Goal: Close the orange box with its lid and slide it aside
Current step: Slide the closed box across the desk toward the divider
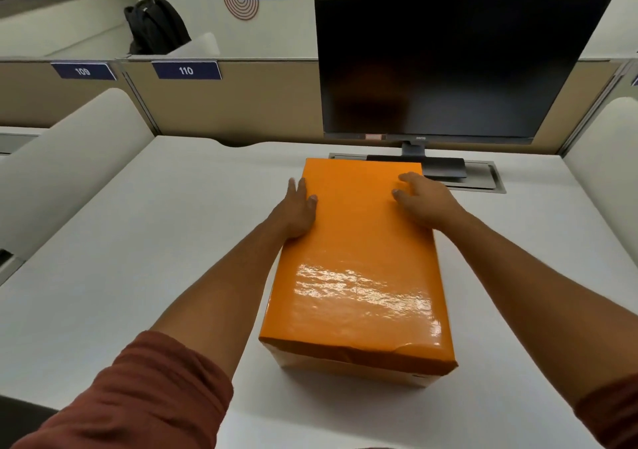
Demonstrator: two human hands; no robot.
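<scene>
The orange box (348, 367) stands lengthwise in the middle of the white desk, with its glossy orange lid (359, 262) sitting on top and covering it. My left hand (297, 208) lies flat against the lid's far left edge, thumb on the top face and fingers spread along the side. My right hand (426, 200) rests palm down on the lid's far right part, fingers apart. Neither hand is wrapped around the box. The lid's near rim is slightly dented.
A dark monitor (448, 65) on a stand sits just behind the box, over a grey cable hatch (493, 186). Beige partitions (241, 103) with number plates close the desk's back and sides. White desk surface (138, 258) spreads left and right of the box.
</scene>
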